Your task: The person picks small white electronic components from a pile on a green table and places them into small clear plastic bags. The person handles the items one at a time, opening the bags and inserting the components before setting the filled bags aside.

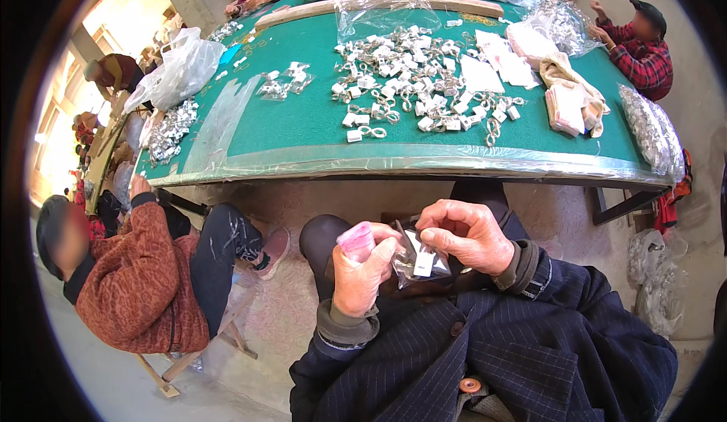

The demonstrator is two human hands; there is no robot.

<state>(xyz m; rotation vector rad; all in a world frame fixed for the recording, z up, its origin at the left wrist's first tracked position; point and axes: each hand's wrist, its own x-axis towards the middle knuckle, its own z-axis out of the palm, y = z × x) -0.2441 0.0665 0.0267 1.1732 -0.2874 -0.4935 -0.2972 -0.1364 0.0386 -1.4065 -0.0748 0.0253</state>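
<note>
Just in front of the table (pixel 303 119), below its near edge, the left hand (pixel 357 274) is curled closed around a small pink bundle (pixel 356 242), with its thumb and fingers at the left side of a small clear bag (pixel 405 272). On the bag's other side, the right hand (pixel 475 239) is half-curled, its thumb and forefinger pinching the bag's upper edge. A white piece (pixel 425 264) shows in the bag. The table's plastic-covered near edge (pixel 424 163) bows across beyond both hands, with a gap of floor between; green surface shows between that edge and the heap of white-and-metal pieces (pixel 424 81) on the table. Left of the table's front sits a co-worker in a rust-brown jacket (pixel 155 282), well apart from the hands. Below the table's right end, plastic bags (pixel 657 274) lie on the floor. The left fingertips are partly hidden by bundle and bag, the right hand's lower fingers are tucked from sight, glare blurs the bag's contents, and the table's far edge is cut off.
</note>
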